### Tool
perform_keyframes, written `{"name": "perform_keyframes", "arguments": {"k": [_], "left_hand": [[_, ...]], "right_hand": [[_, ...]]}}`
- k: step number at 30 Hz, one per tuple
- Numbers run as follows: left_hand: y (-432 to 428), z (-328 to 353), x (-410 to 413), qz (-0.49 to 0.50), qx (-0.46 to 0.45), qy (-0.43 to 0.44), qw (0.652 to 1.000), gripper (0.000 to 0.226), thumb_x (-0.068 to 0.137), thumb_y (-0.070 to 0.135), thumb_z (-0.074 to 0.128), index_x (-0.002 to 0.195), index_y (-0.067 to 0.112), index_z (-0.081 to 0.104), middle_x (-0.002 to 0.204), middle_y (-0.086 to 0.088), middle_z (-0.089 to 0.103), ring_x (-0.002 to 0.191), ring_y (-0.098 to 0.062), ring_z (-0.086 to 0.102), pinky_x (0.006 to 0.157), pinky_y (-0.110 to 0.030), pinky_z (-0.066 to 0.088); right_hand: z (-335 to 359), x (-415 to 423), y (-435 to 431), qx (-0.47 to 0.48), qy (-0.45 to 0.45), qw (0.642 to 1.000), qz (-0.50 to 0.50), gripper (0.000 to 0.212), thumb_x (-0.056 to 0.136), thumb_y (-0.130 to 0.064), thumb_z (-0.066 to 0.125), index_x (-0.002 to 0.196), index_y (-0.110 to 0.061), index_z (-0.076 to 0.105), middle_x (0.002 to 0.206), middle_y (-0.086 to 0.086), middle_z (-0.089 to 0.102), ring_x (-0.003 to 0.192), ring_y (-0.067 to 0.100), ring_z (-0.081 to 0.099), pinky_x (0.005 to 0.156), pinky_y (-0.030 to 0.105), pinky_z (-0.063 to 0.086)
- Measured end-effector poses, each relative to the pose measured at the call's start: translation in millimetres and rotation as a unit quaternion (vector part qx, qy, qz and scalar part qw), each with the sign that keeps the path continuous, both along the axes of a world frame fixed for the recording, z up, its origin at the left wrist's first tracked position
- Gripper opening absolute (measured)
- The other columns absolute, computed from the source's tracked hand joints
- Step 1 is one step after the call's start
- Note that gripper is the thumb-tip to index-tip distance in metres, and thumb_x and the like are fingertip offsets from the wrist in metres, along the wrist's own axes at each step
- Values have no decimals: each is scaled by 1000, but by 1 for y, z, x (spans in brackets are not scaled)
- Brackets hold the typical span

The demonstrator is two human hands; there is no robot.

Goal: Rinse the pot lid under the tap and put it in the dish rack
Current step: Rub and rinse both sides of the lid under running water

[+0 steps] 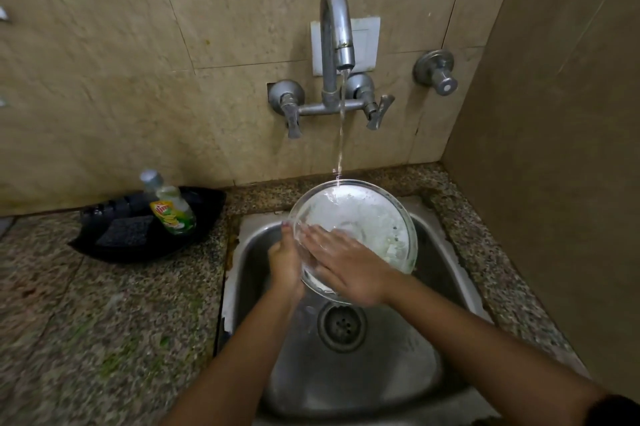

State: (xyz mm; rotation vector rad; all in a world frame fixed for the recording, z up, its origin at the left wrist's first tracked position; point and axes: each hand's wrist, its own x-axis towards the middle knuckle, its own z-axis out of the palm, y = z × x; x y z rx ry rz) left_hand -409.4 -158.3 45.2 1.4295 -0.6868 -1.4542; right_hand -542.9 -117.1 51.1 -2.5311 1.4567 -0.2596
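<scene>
I see the glass pot lid (360,228) tilted over the sink (440,252), top rim toward the tap (337,30), concave face up at me; round, so no real long axis. Water stream (341,134) hits its far edge. Left hand (285,266) grips the rim at the lid's left, thumb over the edge. Right hand (346,266) lies flat, fingers spread wide, palm on the inner face, prob. rubbing. Both forearms reach in from below.
</scene>
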Motion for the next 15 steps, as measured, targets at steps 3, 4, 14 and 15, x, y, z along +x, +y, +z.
{"name": "perform_keyframes", "arguments": {"k": [3, 4, 14, 15], "left_hand": [[-6, -2, 9, 18, 1, -12, 1000, 46, 94, 48, 46, 96, 9, 69, 94, -13, 73, 89, -28, 69, 86, -44, 55], [-5, -1, 9, 17, 4, -15, 1000, 47, 94, 49, 45, 97, 8, 69, 95, -13, 73, 90, -29, 69, 87, -45, 55], [-11, 10, 9, 23, 7, 15, 1000, 44, 91, 51, 49, 88, 14, 70, 94, -10, 74, 87, -26, 70, 84, -41, 57], [-12, 10, 9, 23, 8, 14, 1000, 44, 91, 53, 49, 87, 15, 71, 95, -11, 74, 87, -27, 70, 85, -42, 56]], "right_hand": [[-6, -47, 6, -10, 53, 997, -61, 60, 101, -41, 24, 153, -23, 2, 161, -5, -3, 149, 11, -5, 117, 29, -5], [-4, -61, 1, -10, 64, 992, -106, 61, 101, -40, 26, 153, -21, 2, 162, -2, -1, 149, 14, -2, 116, 29, -4], [69, -47, -89, 17, -514, 762, -393, 52, 101, -38, 37, 146, -11, 36, 150, 9, 42, 137, 24, 39, 109, 35, 31], [80, -48, -98, -7, -545, 738, -398, 52, 101, -39, 37, 144, -11, 38, 146, 9, 46, 134, 24, 43, 107, 34, 33]]}}
